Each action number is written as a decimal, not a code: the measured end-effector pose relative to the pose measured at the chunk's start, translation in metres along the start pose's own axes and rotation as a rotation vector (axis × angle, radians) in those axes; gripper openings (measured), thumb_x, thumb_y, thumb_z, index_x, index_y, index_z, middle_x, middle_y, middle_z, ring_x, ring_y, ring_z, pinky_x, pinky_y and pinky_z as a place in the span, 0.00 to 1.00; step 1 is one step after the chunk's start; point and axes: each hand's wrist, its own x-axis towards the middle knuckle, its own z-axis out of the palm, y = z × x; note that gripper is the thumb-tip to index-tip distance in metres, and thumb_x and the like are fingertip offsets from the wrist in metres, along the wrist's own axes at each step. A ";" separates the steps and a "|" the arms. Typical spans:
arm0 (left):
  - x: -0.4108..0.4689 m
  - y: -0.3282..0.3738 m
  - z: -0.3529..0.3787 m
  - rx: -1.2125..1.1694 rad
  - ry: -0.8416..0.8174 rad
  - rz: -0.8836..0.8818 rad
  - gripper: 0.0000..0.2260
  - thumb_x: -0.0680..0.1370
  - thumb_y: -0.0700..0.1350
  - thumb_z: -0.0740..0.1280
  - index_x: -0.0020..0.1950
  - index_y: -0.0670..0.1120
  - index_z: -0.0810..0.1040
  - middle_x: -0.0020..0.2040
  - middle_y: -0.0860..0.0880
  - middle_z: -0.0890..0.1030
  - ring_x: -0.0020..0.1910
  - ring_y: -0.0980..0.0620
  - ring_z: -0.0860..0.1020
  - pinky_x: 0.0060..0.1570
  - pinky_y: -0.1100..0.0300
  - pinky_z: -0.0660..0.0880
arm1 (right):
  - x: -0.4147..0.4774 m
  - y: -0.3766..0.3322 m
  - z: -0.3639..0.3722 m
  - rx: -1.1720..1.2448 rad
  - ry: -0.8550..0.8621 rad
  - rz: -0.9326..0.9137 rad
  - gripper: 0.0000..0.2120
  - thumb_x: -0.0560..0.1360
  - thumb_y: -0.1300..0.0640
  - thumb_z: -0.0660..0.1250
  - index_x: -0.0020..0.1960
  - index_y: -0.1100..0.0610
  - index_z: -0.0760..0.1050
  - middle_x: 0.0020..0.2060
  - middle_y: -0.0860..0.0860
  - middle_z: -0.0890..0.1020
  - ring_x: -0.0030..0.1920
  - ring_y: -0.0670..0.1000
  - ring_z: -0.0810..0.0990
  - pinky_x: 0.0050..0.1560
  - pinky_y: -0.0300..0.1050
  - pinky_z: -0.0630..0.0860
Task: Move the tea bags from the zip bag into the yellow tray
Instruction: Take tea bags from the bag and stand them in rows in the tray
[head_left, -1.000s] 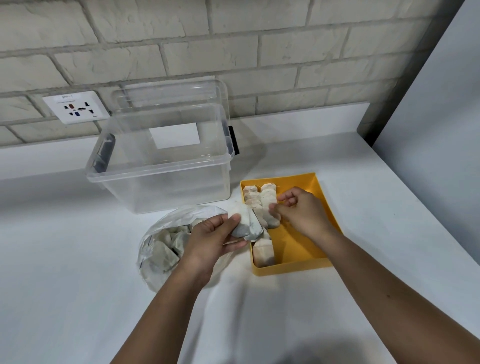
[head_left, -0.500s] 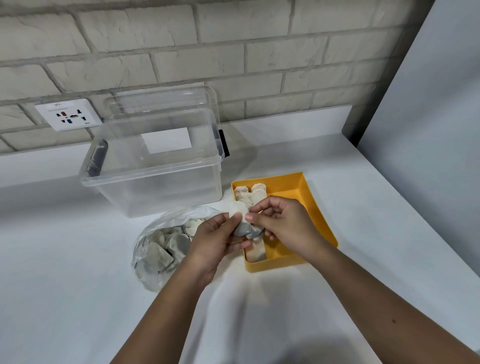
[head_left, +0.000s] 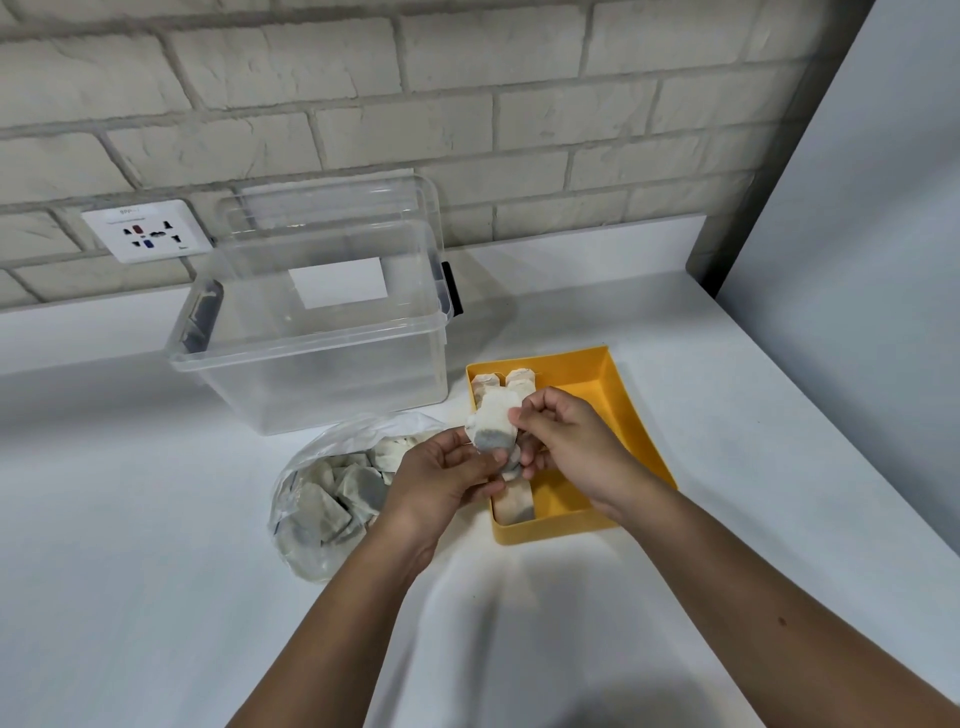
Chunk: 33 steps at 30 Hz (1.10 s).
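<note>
While bag (head_left: 332, 499) waits — hands grip teabag (head_left: 491, 428).

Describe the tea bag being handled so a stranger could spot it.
Find the yellow tray right of the clear box. Over its left edge, both hands pinch one tea bag. It alone is held in the air; the others lie in the tray or the zip bag.

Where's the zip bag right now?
The zip bag lies on the white counter, left of the yellow tray, in front of the clear bin, beside the left hand.
</note>
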 end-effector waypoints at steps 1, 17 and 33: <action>0.001 0.000 0.000 -0.001 0.011 0.000 0.11 0.74 0.35 0.73 0.56 0.40 0.81 0.48 0.42 0.86 0.45 0.50 0.85 0.47 0.59 0.83 | 0.001 0.000 0.000 0.013 -0.001 0.004 0.06 0.79 0.59 0.65 0.47 0.60 0.72 0.29 0.55 0.77 0.27 0.50 0.76 0.31 0.42 0.76; 0.015 -0.001 -0.022 0.026 0.108 0.081 0.10 0.76 0.33 0.70 0.57 0.31 0.78 0.47 0.40 0.85 0.41 0.50 0.85 0.43 0.60 0.83 | 0.036 0.034 -0.044 -0.439 0.136 0.122 0.10 0.77 0.61 0.69 0.57 0.57 0.75 0.41 0.55 0.83 0.34 0.52 0.81 0.41 0.47 0.82; 0.015 -0.007 -0.023 0.055 0.128 0.052 0.10 0.77 0.34 0.70 0.56 0.32 0.79 0.45 0.41 0.85 0.44 0.49 0.85 0.45 0.60 0.83 | 0.050 0.038 -0.041 -0.490 0.119 0.121 0.07 0.77 0.63 0.67 0.53 0.57 0.72 0.39 0.56 0.81 0.34 0.53 0.81 0.40 0.48 0.82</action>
